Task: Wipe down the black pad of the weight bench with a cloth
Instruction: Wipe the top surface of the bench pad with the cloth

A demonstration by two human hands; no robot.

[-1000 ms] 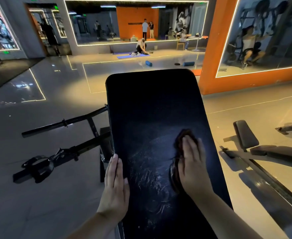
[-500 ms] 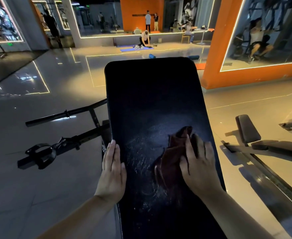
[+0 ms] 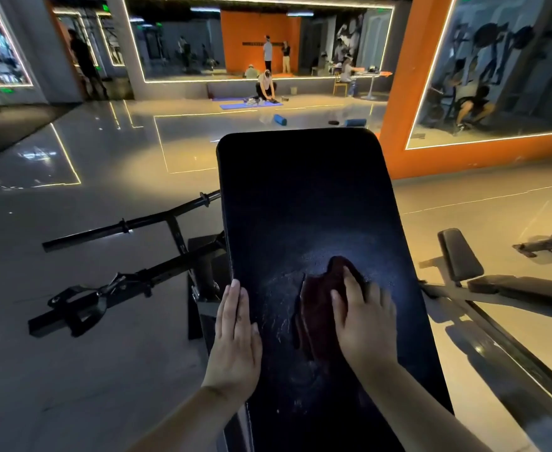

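Head view. We look along the black pad [image 3: 300, 197], whose long axis runs from near to far, straight away from us; its far end is rounded and its near end passes out of the bottom of the frame. The cloth [image 3: 317, 308], dark red and bunched, lies on the pad's surface in the near half, right of the centre line. The right hand [image 3: 366, 321] lies on top of the cloth, palm down with fingers extended and slightly spread, pressing it to the pad rather than gripping it. Its outer fingers are blurred, so we cannot tell their exact pose. The left hand [image 3: 235, 340] holds nothing. It rests flat, fingers straight and together, along the pad's near left edge, apart from the cloth. Pale streaks [image 3: 278, 324] show around the cloth and between the two hands, while the far half of the pad looks uniformly dark. We judge the wiping to be under way, with the far half probably left to cover. That stretch lies directly beyond the right hand along the long axis, so the right hand is the nearer one for a stroke toward the far end, and the left hand serves as a brace. On the floor [image 3: 72, 370] to the left lies a black bar frame [image 3: 131, 223]; to the right stands another padded bench [image 3: 460, 256].
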